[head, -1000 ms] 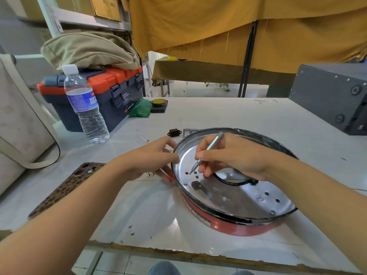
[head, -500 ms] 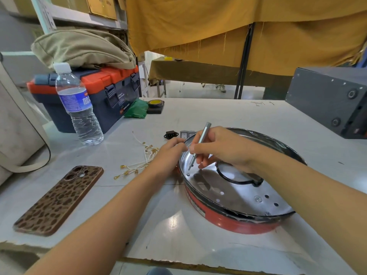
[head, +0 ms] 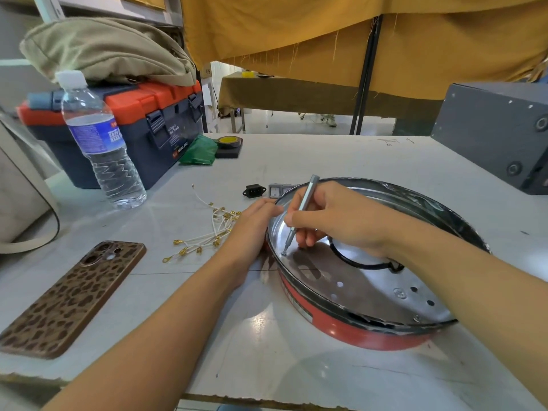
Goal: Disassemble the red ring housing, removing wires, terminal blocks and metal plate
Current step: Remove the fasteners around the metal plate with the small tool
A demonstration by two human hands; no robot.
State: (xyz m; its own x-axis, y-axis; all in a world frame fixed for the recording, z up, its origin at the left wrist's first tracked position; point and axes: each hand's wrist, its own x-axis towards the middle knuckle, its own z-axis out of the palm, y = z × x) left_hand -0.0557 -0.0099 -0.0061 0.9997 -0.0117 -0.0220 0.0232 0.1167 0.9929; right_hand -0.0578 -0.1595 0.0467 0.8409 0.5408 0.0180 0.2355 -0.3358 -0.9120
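The red ring housing (head: 350, 330) lies on the table (head: 296, 161). The right hand (head: 335, 221) pinches a grey screwdriver (head: 299, 212), tip on a screw (head: 283, 253) in the metal plate (head: 355, 286). The left hand (head: 252, 223), fingers bent, presses the housing's left rim. Just left lie loose wires (head: 207, 232), further a phone (head: 71, 298), a water bottle (head: 100, 143) and a toolbox (head: 154, 123); its writing is unreadable.

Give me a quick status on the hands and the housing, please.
Right hand holds screwdriver, tip on a screw in the metal plate. Left hand braces red ring housing. Wires already out, nothing obstructing.
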